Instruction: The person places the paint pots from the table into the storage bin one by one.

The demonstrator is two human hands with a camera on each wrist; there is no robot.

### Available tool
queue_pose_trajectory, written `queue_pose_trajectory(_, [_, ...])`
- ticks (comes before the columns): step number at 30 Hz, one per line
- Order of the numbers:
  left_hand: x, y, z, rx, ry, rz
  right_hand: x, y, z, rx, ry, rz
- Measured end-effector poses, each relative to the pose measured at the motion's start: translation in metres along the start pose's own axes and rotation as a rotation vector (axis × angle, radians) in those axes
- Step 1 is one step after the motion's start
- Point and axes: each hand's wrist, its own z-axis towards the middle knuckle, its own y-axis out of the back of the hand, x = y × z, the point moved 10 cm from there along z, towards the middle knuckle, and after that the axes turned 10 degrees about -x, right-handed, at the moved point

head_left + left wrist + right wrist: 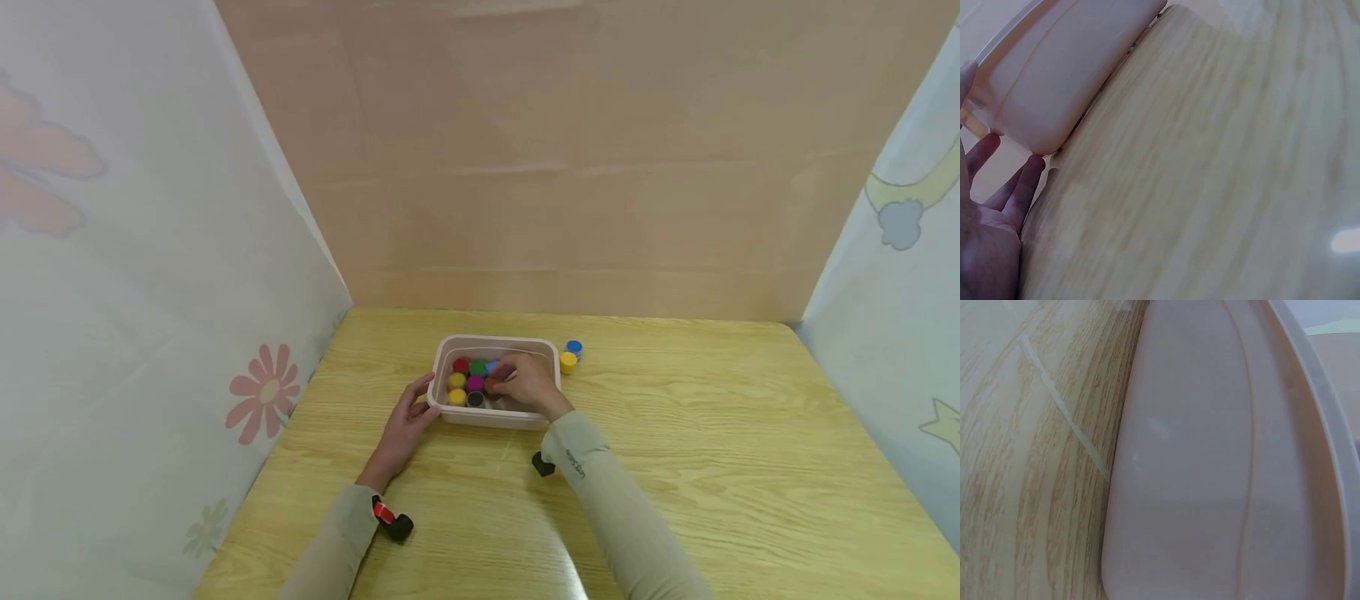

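A pale pink plastic bin (495,421) stands on the table with several small round paint jars in its left part, their lids in various colours. My left hand (405,429) rests against the bin's left end, its fairly straight fingers (1025,187) touching the wall low down and the thumb near the rim. Reaching over the near wall, my right hand (528,383) has its fingertips at a jar with an orange-red lid (492,385) and pinches it inside the bin. That hand is out of sight in the right wrist view, where the bin's outer wall (1191,456) fills most of the frame.
Outside the bin's right end stand a yellow-lidded jar (567,362) and a blue-lidded jar (573,347). The wooden table (712,467) ends at a brown backdrop (570,167). Patterned sheets hang on both sides.
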Motion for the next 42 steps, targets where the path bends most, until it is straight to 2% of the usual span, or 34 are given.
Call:
queue_pose_trajectory(9, [0.000,-0.001,-0.002,-0.005,-0.007,-0.005,-0.001,0.002,-0.002,-0.018,-0.031,0.020])
queue_pose_trajectory(14, [-0.001,-0.001,-0.003,-0.004,-0.002,-0.014,-0.002,0.006,-0.003,-0.005,-0.046,0.082])
queue_pose_trajectory(18, [0.000,-0.001,-0.003,-0.004,0.000,-0.012,0.007,0.018,-0.003,-0.005,0.035,0.122])
queue_pose_trajectory(22, [0.001,0.000,-0.002,-0.007,0.001,-0.006,0.014,0.039,-0.002,-0.042,0.100,0.122])
queue_pose_trajectory(25, [0.000,0.001,-0.002,-0.009,0.000,0.001,0.010,0.053,-0.001,-0.065,0.081,0.124])
queue_pose_trajectory(29, [0.000,0.001,0.000,-0.004,-0.001,0.006,0.002,0.072,-0.001,-0.090,0.047,0.148])
queue_pose_trajectory(35, [-0.001,0.001,0.000,0.007,-0.004,-0.004,-0.016,0.101,-0.002,-0.160,0.038,0.155])
queue_pose_trajectory(42, [-0.002,0.000,-0.001,0.016,-0.009,-0.010,-0.059,0.119,-0.003,-0.228,-0.017,0.143])
